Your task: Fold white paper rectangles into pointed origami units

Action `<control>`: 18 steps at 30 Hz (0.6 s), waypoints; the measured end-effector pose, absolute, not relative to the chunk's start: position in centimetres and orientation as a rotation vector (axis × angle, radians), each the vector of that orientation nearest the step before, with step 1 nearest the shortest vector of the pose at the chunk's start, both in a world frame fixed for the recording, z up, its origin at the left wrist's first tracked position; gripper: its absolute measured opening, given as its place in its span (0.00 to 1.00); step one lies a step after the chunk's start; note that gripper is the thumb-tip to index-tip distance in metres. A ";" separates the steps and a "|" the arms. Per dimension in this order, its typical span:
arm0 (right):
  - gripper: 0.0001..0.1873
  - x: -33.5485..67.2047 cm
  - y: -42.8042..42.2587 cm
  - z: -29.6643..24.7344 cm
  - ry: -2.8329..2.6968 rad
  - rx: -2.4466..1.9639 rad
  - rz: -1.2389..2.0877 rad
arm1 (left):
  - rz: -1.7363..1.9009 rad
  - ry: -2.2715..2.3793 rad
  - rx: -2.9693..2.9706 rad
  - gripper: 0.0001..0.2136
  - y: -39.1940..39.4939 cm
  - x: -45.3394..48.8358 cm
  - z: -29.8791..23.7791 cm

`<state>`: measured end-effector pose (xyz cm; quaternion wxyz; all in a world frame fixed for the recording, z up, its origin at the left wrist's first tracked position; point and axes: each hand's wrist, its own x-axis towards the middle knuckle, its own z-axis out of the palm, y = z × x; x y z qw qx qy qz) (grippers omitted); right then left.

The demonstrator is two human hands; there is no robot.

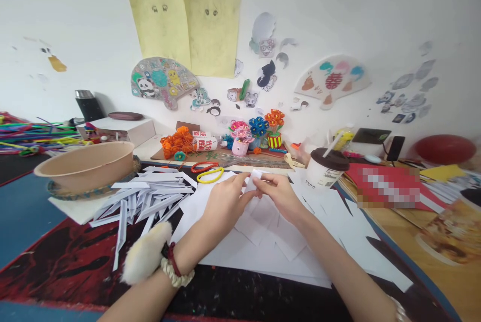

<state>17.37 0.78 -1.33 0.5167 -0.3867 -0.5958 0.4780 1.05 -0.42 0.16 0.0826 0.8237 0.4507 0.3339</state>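
Observation:
Both hands meet over the middle of the table, pinching one small white piece of paper (254, 180) between them. My left hand (225, 203) grips its left side with closed fingers; a fluffy scrunchie and a red cord sit on that wrist. My right hand (278, 193) holds the right side, fingers curled. Beneath the hands lie loose white paper sheets (263, 242). A pile of folded white paper strips (148, 197) lies just to the left of my left hand.
A tan bowl (87, 164) stands at the left, with pipe cleaners (30, 136) behind it. Red and yellow scissors (207, 171) lie beyond the hands. A lidded cup with a straw (325, 168) stands to the right, red paper (387, 187) beside it. Small craft flower pots (259, 134) line the wall.

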 end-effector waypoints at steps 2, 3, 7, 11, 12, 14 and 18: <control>0.15 17.4 0.7 -1.2 -1.438 -0.894 1.166 | 1.027 1.293 2.312 0.15 -0.4 1.0 0.3; 0.15 17.4 0.6 -1.2 -1.436 -0.884 1.170 | 1.034 1.272 2.238 0.16 -0.4 1.1 0.4; 0.16 17.6 0.7 -1.4 -1.425 -0.880 1.178 | 1.030 1.123 2.005 0.16 -0.4 1.2 0.5; 0.17 17.8 0.7 -1.2 -1.407 -0.888 1.187 | 1.048 0.970 1.888 0.15 -0.1 1.2 0.6; 0.17 17.8 0.6 -1.0 -1.399 -0.893 1.189 | 1.063 0.976 1.883 0.15 -0.1 1.2 0.6; 0.17 17.8 0.6 -0.7 -1.381 -0.906 1.200 | 1.096 1.038 1.882 0.15 0.1 1.1 0.7; 0.16 17.7 0.4 -0.4 -1.406 -0.939 1.200 | 1.146 1.202 1.857 0.10 0.1 0.8 1.0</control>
